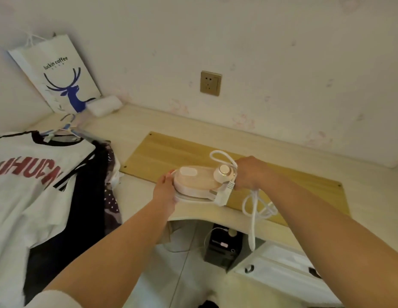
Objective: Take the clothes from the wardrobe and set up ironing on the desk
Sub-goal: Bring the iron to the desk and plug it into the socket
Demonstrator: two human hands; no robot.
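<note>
A small white and pink iron (197,182) is held over the front edge of the cream desk (149,123). My left hand (165,191) grips its pointed left end. My right hand (251,172) holds the dial end together with the white power cord (252,210), which loops down past the desk edge with its plug (224,194) by the iron. A wooden board (162,152) lies flat on the desk behind the iron. Clothes on hangers lie piled at the left: a white T-shirt with red letters (31,174) over dark garments (89,185).
A wall socket (210,83) is above the desk. A white paper bag with a blue deer (60,76) leans in the left corner beside a white roll (104,105). Below the desk stand a dark box (222,247) and white drawers (289,270).
</note>
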